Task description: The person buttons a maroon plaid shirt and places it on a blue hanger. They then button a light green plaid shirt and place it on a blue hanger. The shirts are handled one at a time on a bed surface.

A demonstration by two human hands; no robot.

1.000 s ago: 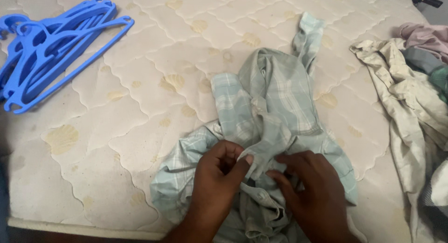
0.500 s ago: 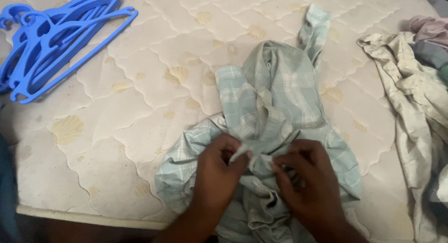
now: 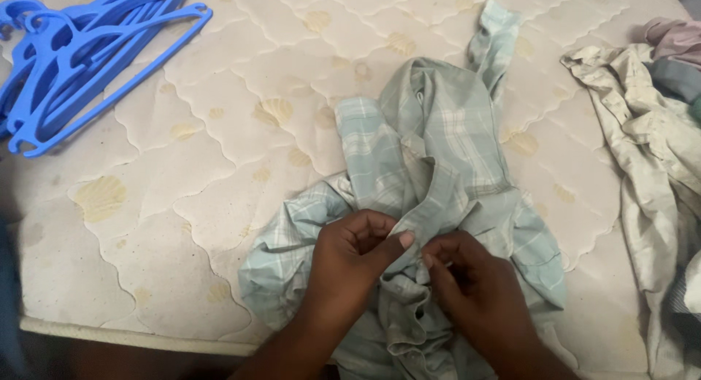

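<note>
Lower centre of frame: your left hand (image 3: pixel 350 267) pinched a narrow edge strip of the pale green plaid shirt (image 3: pixel 438 175) between thumb and forefinger, thumb tip uppermost. Your right hand (image 3: pixel 475 292) sat just beside it, fingers curled down into the same fold of cloth; both grips were narrow and closed on fabric (whether the right held a button or only the cloth edge could not be told, since the fingers hid it).

The shirt lay crumpled on the quilted mattress (image 3: pixel 219 154), spreading from the lower centre up toward the upper right, one sleeve trailing to the top edge. Its front opening ran up the middle, straight above your hands.

Step in hand, as judged: working the front placket, either fastening or unfastening at the point where the two hands met. You had the two edges drawn together, not yet laid flat.

The next move would call for fine fingertip work: holding the strip taut with the left while the right worked against it, with the bunched cloth below kept out of the way.

Elsewhere: a stack of blue plastic hangers (image 3: pixel 80 59) lay upper left, well apart from the shirt. A heap of other clothes (image 3: pixel 650 146), cream and mixed colours, filled the right edge, near the shirt but not touching it.
</note>
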